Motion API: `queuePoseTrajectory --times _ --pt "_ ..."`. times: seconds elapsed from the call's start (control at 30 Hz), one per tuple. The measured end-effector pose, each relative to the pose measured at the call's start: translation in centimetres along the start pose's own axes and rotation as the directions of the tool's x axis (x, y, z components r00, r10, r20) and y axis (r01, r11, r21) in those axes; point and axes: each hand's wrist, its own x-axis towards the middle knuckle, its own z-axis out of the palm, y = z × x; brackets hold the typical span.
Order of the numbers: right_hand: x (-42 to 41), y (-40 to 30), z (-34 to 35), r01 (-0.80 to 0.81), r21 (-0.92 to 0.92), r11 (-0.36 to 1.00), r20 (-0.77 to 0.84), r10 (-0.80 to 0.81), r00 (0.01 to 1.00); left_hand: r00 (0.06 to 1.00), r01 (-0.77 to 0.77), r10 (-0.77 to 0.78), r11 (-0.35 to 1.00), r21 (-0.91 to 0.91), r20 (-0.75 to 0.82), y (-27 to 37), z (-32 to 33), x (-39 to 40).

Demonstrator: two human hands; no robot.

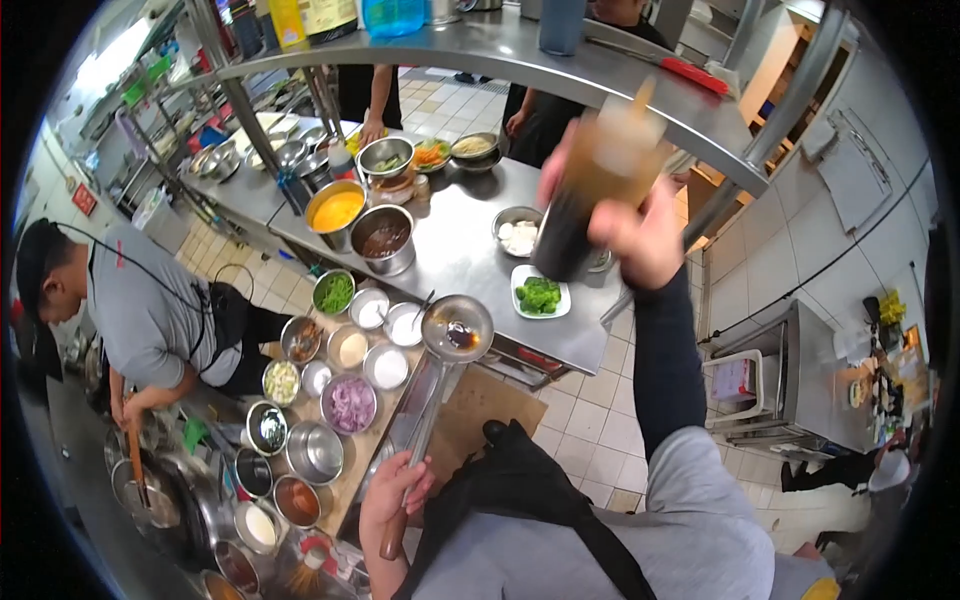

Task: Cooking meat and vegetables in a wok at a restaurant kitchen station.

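Observation:
My left hand [396, 484] is closed round the handle of a metal ladle [457, 330], whose bowl holds a little dark brown liquid. Raised above the steel table, my right hand [637, 225] grips a squeeze bottle [577, 202] of dark liquid, blurred, with its nozzle pointing up. Below the bottle, a white dish of broccoli [538, 295] rests at the table's near edge. Beside it stands a metal bowl of white pieces [517, 231]. Pots of yellow liquid [336, 211] and dark brown sauce [384, 234] are farther left on the table.
Many metal bowls, one with chopped red onion [349, 403], crowd the counter at left. A co-worker [161, 307] bends over a wok [157, 495] there. A steel shelf [480, 56] with bottles crosses overhead. Other people stand beyond the table [450, 217].

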Motion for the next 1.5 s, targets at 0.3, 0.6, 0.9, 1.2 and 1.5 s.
queuePoseTrajectory --times 0.3,0.6,0.9,1.2,1.5 --pt "12.5 -8.4 -11.0 0.046 -0.739 0.672 -0.459 -0.552 0.696 0.999 0.027 -0.026 0.999 0.026 -0.020 -0.7 0.6 1.1" --pt "13.4 -2.3 -9.7 -0.119 -0.991 0.060 -0.106 -0.896 0.431 0.995 0.014 -0.015 1.000 -0.010 -0.097 -2.1 0.4 1.1" --pt "22.2 1.9 -8.6 -0.046 -0.687 0.725 -0.388 -0.312 0.867 0.994 0.009 -0.009 1.000 0.006 -0.108 -2.2 2.1 1.1" --pt "0.4 4.5 -0.5 -0.171 0.385 0.907 0.312 0.046 0.949 0.991 0.004 0.003 0.999 0.054 -0.136 -3.0 2.5 1.0" --pt "-12.0 18.7 -2.5 -0.309 -0.828 0.469 0.401 0.878 0.261 0.993 0.019 0.001 0.984 0.175 -0.114 -1.7 2.1 1.8"
